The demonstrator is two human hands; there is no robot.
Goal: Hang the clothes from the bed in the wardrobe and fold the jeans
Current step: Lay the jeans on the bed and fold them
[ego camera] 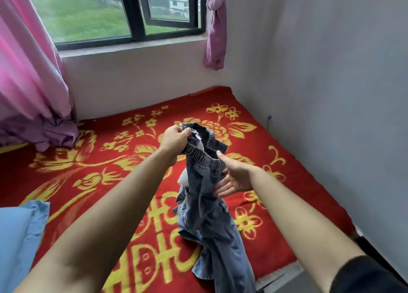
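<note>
Left hand point(176, 139) grips the elastic waistband of the jeans point(212, 204), lifting them above the red blanket point(92, 173) on the bed. Right hand point(234, 177) is open, fingers spread, palm against the denim just below the waistband.

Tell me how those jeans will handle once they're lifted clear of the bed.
Likely floppy: held at the waistband by the left hand, the jeans sag and bunch. Probably fairly heavy, as the legs hang straight down. Unlikely to slip; the denim looks coarse.
</note>
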